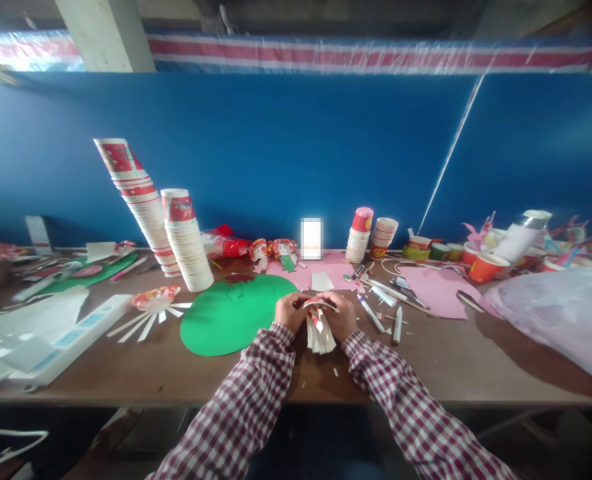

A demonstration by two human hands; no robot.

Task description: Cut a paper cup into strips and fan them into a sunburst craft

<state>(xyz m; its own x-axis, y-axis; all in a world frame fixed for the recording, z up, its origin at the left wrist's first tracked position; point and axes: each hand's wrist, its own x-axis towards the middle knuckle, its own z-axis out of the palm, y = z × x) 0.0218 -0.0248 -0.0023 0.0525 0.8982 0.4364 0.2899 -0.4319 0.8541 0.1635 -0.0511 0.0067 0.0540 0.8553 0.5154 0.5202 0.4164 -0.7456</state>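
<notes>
A paper cup cut into strips (321,339) hangs between my two hands, its pale strips pointing down toward me and a bit of red showing near the top. My left hand (290,312) grips its left side, fingers curled behind it. On the other side my right hand (345,315) pinches the rim, with the fingertips partly hidden. Left of my hands lies a large green paper shape (226,323). Farther left, another cut cup (155,303) is spread flat with its strips fanned out.
Two tall stacks of paper cups (189,243) lean at the back left, with shorter cup stacks (359,237) at the back centre. Markers (371,313), paper scraps and pink paper (439,291) lie to the right. A translucent plastic bag (561,313) bulges at far right. A blue partition (276,147) stands behind.
</notes>
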